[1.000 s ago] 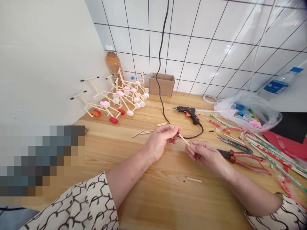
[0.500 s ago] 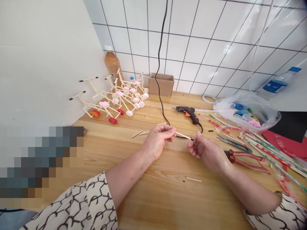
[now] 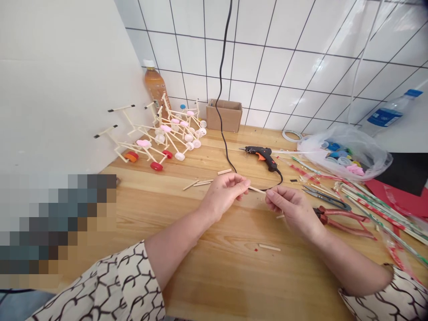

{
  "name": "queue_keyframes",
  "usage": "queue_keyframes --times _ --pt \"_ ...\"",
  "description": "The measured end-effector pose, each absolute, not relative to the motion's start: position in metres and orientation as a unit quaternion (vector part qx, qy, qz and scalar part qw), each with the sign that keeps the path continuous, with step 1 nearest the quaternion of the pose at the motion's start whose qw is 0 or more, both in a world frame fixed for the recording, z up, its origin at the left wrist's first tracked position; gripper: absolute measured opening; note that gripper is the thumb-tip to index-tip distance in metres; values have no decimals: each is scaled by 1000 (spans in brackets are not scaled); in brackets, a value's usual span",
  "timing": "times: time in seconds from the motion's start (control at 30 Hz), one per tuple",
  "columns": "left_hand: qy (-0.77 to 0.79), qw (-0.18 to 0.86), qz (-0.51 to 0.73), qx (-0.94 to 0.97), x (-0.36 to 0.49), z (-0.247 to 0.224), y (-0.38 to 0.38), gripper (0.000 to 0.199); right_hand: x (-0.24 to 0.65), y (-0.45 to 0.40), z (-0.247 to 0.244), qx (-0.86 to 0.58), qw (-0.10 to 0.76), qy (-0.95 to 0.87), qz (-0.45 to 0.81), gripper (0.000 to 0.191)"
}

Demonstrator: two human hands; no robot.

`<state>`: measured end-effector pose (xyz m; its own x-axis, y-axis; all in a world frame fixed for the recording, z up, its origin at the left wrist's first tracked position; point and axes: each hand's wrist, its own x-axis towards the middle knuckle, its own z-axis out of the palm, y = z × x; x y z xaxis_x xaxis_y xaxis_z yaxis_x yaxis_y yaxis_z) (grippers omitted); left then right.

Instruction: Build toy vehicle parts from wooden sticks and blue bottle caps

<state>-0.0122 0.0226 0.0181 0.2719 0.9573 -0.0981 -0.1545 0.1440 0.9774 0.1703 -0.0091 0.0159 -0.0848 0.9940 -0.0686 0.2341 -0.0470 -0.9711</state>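
A thin wooden stick [image 3: 257,189] spans the gap between my two hands over the middle of the table. My left hand [image 3: 228,191] pinches one end between thumb and fingertips. At the other end, the fingers of my right hand [image 3: 290,205] are closed on the stick and cover its tip. Just behind my left hand lie several short wooden sticks [image 3: 202,183]. Another short stick [image 3: 269,247] rests on the table in front of my hands. Beyond them a black glue gun [image 3: 262,156] lies on its side.
Small stick-built bicycles [image 3: 143,143] with bottle-cap wheels stand back left, near a tea bottle [image 3: 155,87]. A cardboard box [image 3: 224,117] sits against the tiles. On the right are snips [image 3: 329,198], red-handled pliers [image 3: 347,220], wrapped sticks [image 3: 384,214] and a bag of caps [image 3: 377,156].
My right hand has closed over the stick's black-tipped end, which showed half a second ago. The left hand still pinches the other end and has barely moved.
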Motion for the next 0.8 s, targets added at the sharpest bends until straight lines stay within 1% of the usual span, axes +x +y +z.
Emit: queue_keyframes --times 0.13,0.23,0.4,0.5,0.57,0.67,0.73,0.8 --pt "453 568 376 575 -15 16 24 14 169 -10 21 -564 366 -606 425 34" --pt "454 541 344 619 -16 15 25 13 169 -9 23 -577 343 -628 393 32" --pt "450 501 323 665 -17 15 26 9 171 -6 23 -584 318 -641 385 32" --pt "449 445 313 709 -14 11 22 4 171 -4 21 -582 304 -653 377 31" --pt "443 410 301 738 -12 8 19 5 172 -3 19 -583 295 -658 374 30" --pt "421 324 282 799 -9 5 13 7 173 -3 18 -579 285 -671 364 27" --pt "397 270 273 833 -9 4 12 10 174 -3 17 -570 280 -692 344 27" --pt "384 238 263 853 -11 5 12 12 174 -3 15 -557 272 -719 316 27"
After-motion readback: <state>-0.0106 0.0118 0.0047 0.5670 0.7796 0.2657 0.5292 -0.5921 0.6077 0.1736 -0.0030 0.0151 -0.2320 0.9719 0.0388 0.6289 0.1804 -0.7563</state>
